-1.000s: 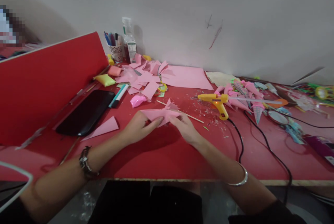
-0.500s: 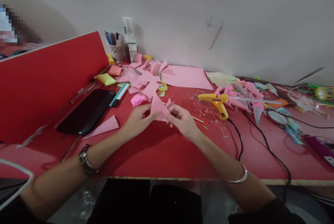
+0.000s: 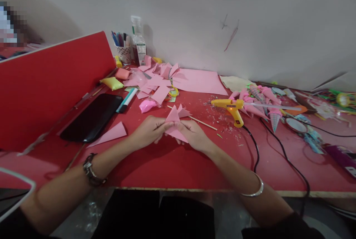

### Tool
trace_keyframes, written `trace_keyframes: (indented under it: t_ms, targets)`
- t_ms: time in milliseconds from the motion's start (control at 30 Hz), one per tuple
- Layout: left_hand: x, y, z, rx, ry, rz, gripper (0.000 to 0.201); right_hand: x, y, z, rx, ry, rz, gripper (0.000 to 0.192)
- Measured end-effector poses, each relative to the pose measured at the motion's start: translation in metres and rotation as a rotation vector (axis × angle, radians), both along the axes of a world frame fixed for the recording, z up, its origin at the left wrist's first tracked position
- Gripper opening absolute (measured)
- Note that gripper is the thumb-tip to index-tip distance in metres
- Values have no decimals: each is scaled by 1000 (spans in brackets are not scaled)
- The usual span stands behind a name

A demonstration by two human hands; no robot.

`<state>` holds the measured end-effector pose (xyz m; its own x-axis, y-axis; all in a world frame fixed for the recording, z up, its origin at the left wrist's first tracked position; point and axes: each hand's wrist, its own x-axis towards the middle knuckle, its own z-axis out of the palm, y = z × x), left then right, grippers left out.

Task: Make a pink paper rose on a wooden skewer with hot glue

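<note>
Between my two hands is a piece of pink paper (image 3: 174, 115), its pointed tip up and a lower corner sticking out below my thumbs. My left hand (image 3: 150, 130) pinches it from the left side. From the right, my right hand (image 3: 196, 135) pinches it, the two thumbs nearly meeting on its front. Just behind, another pink paper piece (image 3: 183, 112) with pointed ends lies near a thin wooden stick (image 3: 204, 123). A rolled pink paper cone (image 3: 111, 134) rests left of my left hand.
A yellow glue gun (image 3: 232, 110), its light on, lies right with a black cord. Finished pink cones (image 3: 258, 101) are heaped behind it. A black phone (image 3: 93, 116), markers (image 3: 127, 101), pink paper scraps (image 3: 150, 81) and a pink packet (image 3: 147, 105) sit left and back. A red partition (image 3: 55, 87) stands left.
The pink paper has turned and sits lower between my hands. My thumbs have come together on its front, and more of the stick behind shows.
</note>
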<state>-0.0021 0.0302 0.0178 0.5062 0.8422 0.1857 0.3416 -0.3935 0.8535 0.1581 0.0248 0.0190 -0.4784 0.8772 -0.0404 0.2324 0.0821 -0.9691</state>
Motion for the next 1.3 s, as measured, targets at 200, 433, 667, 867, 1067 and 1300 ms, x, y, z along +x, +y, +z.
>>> trace_keyframes:
  t_ms: [200, 433, 667, 867, 1067, 1300]
  targets:
    - [0, 1, 1, -9, 4, 78, 35, 0, 3, -3, 89, -27, -91, 45]
    - [-1, 4, 1, -197, -21, 180, 41, 8, 8, -4, 254, 151, -37, 52]
    - [-1, 4, 3, -299, -78, 170, 41, 17, 10, 5, 493, -140, 120, 50]
    - [-1, 2, 4, -285, -69, 56, 41, 17, 12, 2, 400, 12, 101, 13]
    - [0, 1, 2, -217, 7, -31, 41, 13, 13, 2, 272, 81, 12, 12]
    - [1, 0, -2, -121, 93, -87, 44, 10, 14, 0, 121, 137, -203, 27]
